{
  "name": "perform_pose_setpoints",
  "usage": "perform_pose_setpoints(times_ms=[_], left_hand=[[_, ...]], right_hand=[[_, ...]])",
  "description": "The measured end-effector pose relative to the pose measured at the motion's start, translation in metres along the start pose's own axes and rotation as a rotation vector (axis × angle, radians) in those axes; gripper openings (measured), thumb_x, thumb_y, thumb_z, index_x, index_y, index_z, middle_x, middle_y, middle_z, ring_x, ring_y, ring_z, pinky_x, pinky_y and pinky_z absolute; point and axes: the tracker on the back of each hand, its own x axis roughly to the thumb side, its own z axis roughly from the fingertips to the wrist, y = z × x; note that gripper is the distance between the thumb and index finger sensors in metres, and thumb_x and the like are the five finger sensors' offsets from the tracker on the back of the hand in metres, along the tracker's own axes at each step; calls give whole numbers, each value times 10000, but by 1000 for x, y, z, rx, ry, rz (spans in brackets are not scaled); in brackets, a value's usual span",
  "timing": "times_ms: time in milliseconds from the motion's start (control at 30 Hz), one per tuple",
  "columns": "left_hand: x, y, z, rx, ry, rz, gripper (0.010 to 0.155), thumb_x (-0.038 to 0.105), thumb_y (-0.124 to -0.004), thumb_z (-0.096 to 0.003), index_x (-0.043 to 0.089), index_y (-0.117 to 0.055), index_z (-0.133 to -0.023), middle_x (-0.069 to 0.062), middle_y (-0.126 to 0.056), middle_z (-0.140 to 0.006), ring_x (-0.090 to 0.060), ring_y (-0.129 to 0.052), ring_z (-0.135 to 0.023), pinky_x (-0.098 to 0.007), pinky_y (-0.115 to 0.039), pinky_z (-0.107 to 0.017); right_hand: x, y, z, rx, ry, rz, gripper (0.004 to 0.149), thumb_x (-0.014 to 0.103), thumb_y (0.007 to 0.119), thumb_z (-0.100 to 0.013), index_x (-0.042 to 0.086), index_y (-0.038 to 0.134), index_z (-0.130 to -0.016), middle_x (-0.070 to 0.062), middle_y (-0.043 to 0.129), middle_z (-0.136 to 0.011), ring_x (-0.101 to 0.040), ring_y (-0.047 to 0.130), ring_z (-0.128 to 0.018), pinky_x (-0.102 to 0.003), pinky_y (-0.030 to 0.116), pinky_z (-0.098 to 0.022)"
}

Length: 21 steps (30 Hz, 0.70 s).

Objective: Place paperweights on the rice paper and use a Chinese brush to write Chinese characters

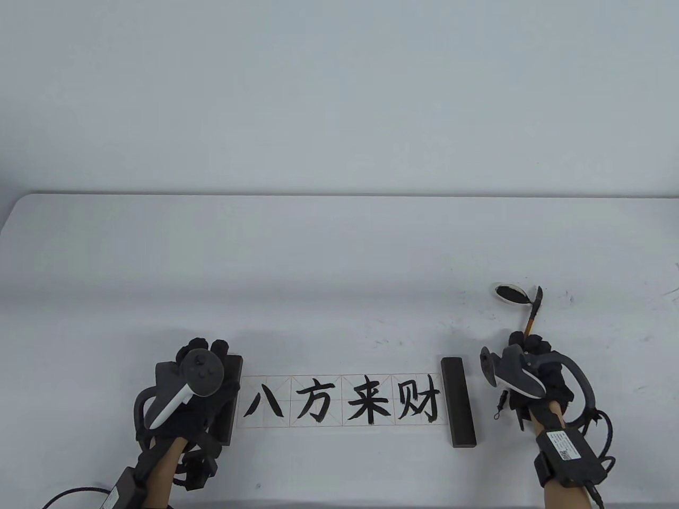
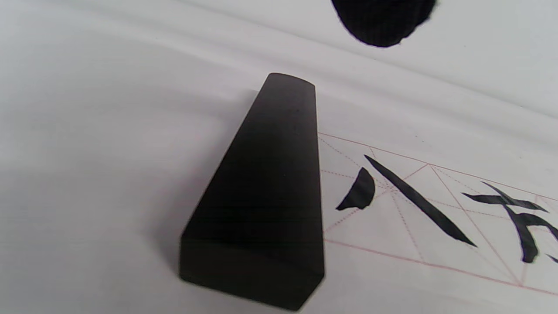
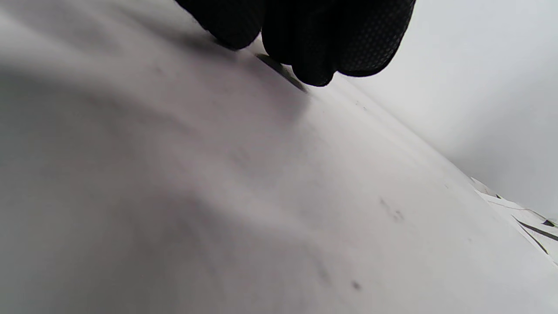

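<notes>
A strip of rice paper [image 1: 339,401] lies near the table's front edge with four black characters brushed on it. A dark paperweight [image 1: 458,401] sits on its right end. Another paperweight [image 2: 270,187] lies along the left end, and my left hand [image 1: 206,354] hovers over it. In the left wrist view no finger touches that block, and one gloved fingertip [image 2: 383,22] shows beyond its far end. My right hand [image 1: 527,343] grips the brush [image 1: 531,318], whose black tip points up and away towards the ink dish [image 1: 510,292].
The white table [image 1: 339,254] stretches back to a pale wall. Small ink specks [image 1: 570,298] mark the cloth right of the dish. Glove cables [image 1: 604,424] trail off the front edge by both wrists.
</notes>
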Motion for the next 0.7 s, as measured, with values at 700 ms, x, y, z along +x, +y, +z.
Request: perform_pose_setpoints(times_ms=[700], left_hand=[[1,0,0,7,-6,2,825,511,-592,-537,358,-100,-1182,-91,-36,-1256,-399,-108,-1183,-548,-136,-844]], right_hand=[[-24,-22,13,-192,100,-124,591,184,674,-564,117,396,-1081,-201,535,-1089,-357,671,-974,-544,626,-698]])
